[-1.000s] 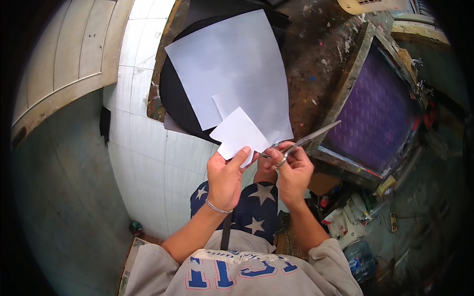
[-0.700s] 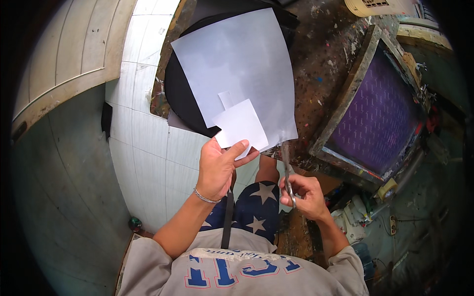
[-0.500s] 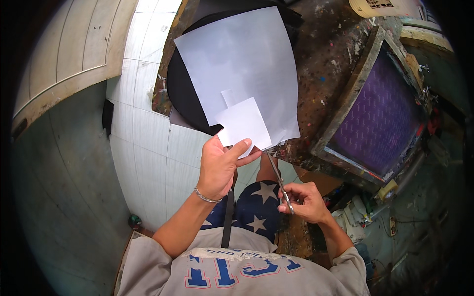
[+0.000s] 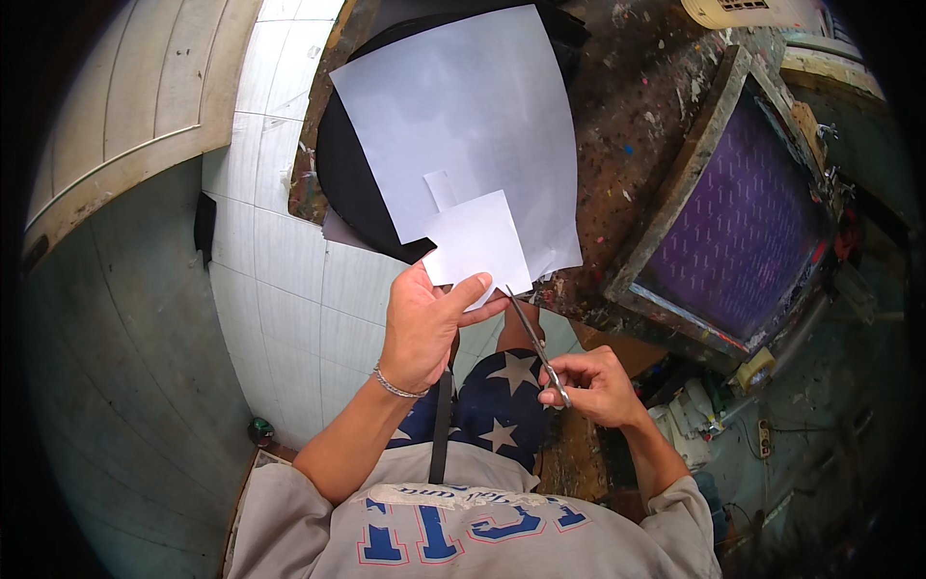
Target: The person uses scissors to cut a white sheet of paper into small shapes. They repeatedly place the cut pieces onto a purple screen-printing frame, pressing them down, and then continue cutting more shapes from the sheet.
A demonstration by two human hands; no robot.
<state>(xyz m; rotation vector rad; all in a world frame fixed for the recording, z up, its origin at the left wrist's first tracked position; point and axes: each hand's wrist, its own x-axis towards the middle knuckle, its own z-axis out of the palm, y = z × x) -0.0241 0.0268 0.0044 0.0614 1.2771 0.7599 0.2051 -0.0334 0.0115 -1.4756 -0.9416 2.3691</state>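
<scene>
On the shirt (image 4: 632, 536) we see big blue letters (image 4: 438, 537) edged in red — and smaller blue script (image 4: 429, 490). The purple mesh (image 4: 690, 289) bears pale marks (image 4: 738, 207) — too small to read.

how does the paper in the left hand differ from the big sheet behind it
The white paper is small; the large sheet is far bigger. The left hand holds the white paper, while the large sheet lies over a black item. Both look thin and pale.
</scene>
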